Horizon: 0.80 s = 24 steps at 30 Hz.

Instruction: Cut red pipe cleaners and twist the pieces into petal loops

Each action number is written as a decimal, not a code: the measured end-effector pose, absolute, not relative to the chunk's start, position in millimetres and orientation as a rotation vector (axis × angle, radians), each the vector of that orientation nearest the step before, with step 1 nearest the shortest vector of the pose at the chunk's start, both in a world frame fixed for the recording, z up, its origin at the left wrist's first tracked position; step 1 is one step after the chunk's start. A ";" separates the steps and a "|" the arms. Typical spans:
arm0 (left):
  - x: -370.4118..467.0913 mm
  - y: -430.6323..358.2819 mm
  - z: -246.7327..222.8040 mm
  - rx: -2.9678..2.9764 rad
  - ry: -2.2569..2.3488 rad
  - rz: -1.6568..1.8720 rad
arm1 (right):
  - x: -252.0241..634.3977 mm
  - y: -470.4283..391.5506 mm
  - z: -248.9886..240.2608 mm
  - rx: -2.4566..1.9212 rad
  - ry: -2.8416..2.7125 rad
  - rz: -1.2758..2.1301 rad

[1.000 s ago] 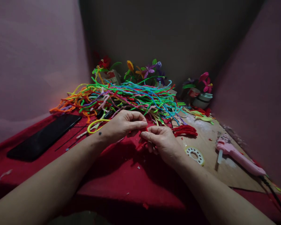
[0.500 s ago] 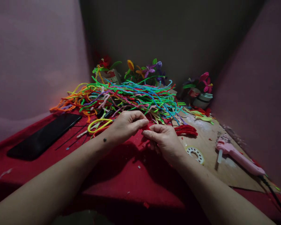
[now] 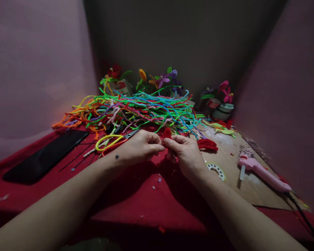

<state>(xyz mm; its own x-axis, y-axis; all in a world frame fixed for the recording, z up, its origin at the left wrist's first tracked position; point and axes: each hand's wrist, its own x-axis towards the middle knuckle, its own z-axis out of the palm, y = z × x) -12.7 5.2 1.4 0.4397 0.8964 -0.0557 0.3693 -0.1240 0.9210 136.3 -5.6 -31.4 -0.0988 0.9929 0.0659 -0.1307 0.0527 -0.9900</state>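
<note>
Over the middle of the table, my right hand pinches a short piece of red pipe cleaner, whose fuzzy top stands up above the thumb. My left hand is closed in a pinch at the lower part of the same piece, its fingertips almost touching the right ones. Fingers hide most of the piece. Close to the left wrist lie scissors with yellow and orange handles. A bundle of red pipe cleaners rests just beyond my right hand.
A large heap of coloured pipe cleaners spreads across the back, with pipe-cleaner flowers behind it. On the left lies a black phone. A tape roll and a pink glue gun with a cord sit on a brown board.
The red piece now stands upright above my right fingers, where before it lay between both hands' fingertips. My left hand has dropped slightly, and the scissors show more. The view has shifted a little.
</note>
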 end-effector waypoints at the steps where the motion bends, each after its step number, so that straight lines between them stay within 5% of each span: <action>1: -10.5 3.5 1.7 1.732 1.112 0.692 | 135.9 -5.3 -32.3 -1.031 -1.210 1.277; 16: -11.8 12.1 -12.0 1.339 0.963 1.055 | 137.1 5.6 -30.1 -0.863 -0.868 1.342; 24: 4.2 3.6 -17.0 1.469 1.010 0.875 | 131.7 2.9 -30.6 -0.765 -0.716 1.468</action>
<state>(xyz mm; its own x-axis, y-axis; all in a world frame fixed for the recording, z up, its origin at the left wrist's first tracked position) 4.2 3.6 -17.0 0.3641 0.9313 -0.0078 0.1249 -0.0405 0.9913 131.7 2.9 -30.6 -0.0089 0.9992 -0.0386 -0.5845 -0.0365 -0.8106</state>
